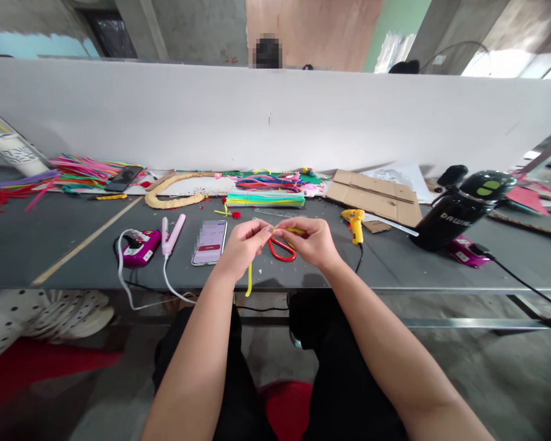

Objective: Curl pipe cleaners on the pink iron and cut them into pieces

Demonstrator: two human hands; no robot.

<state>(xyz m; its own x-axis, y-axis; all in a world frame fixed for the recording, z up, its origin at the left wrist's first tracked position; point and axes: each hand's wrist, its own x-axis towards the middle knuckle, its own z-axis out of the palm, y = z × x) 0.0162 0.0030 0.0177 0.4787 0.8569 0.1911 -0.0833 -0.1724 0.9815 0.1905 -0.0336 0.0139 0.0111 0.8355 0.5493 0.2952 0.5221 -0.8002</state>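
Both hands meet over the front of the grey table, fingertips pinched together on a yellow pipe cleaner [249, 280]. Its one end hangs down below my left hand [247, 244]; another yellow stretch shows by the fingers of my right hand [308, 240]. The part between the fingertips is mostly covered. Under the hands lie red-handled scissors [282, 256], their blades partly hidden. Just left of my left hand is a phone [210, 243] with its screen lit. Behind the hands sit a small red fuzzy piece [236, 215] and a bundle of green and yellow pipe cleaners [265, 199].
A yellow glue gun [354, 224] and cardboard [376, 195] lie to the right, near a black bottle [459, 211]. On the left are a pink hair straightener [172, 236] and a purple power strip [141, 248] with cables. A white partition [266, 116] closes the back.
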